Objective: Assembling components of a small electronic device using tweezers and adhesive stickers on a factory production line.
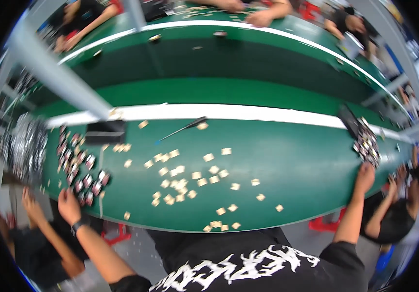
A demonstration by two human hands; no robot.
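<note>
The heap of small dark and pale parts point(366, 146) at the right end of the green surface point(297, 155) looks loosely piled, so a careless pull by the right hand point(365, 179), at its near tip, could make it slide apart; blur hides whether those fingers grasp anything. At the left, the left hand point(69, 207) is by the near edge beside scattered dark parts point(88, 181); its grip cannot be told either, and a sideways brush might tip a part onto the floor. The heap's long axis runs far to near, its near end slanting slightly right; the dark parts spread likewise, though single parts' headings are too blurred to read.
</note>
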